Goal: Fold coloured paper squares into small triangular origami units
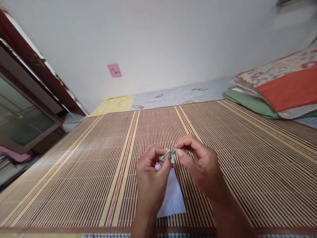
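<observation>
A small piece of folded green paper (172, 158) is held up between both hands. My left hand (153, 168) pinches it from the left, with the thumb pressed over its front. At its upper right edge, my right hand (198, 162) pinches it between thumb and index finger. Fingertips cover part of the green piece, so its full shape is hidden. Beneath the hands a white sheet of paper (172, 198) lies on the striped bamboo mat (94, 185); my left hand and wrist hide its left part.
Folded bedding in orange, floral and green (284, 86) is piled at the right. A patterned sheet (170, 96) shows beyond the mat, against the white wall. On the wall is a pink note (114, 70). A glass-panelled cabinet (24, 112) stands at the left.
</observation>
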A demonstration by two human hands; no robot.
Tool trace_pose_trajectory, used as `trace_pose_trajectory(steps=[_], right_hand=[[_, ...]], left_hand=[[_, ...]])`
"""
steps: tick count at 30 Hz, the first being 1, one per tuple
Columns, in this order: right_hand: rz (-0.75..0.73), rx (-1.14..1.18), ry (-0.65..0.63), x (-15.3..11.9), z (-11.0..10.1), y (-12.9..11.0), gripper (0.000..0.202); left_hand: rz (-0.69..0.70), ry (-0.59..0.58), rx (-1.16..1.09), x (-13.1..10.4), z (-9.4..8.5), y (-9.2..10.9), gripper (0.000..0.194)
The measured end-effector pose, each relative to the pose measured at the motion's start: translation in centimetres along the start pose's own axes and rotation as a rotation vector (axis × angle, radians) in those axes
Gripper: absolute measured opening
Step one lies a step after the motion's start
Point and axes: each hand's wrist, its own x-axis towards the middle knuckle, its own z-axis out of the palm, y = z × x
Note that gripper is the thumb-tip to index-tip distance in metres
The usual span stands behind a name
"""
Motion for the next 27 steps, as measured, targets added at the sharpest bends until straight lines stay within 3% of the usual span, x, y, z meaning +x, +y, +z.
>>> trace_pose_trajectory(steps=[6,13,20,27], right_hand=[[0.034,-0.111,0.029,0.03,0.26,-0.53,0.011],[0.108,-0.156,0.091,0.02,-0.05,-0.67,0.01],[0.16,-0.145,0.163,0.25,-0.28,-0.58,0.009],[0.168,-0.235,0.114,0.14,-0.15,-1.09,0.008]], left_hand=[[0.181,0.016,0.171,0.15,0.23,-0.08,0.015],[0.313,0.058,0.183,0.28,0.52,-0.21,0.017],[0.36,0.065,0.207,0.21,0.72,-0.33,0.02],[0.431,0.021,0.277,0.35,0.62,-0.41,0.022]])
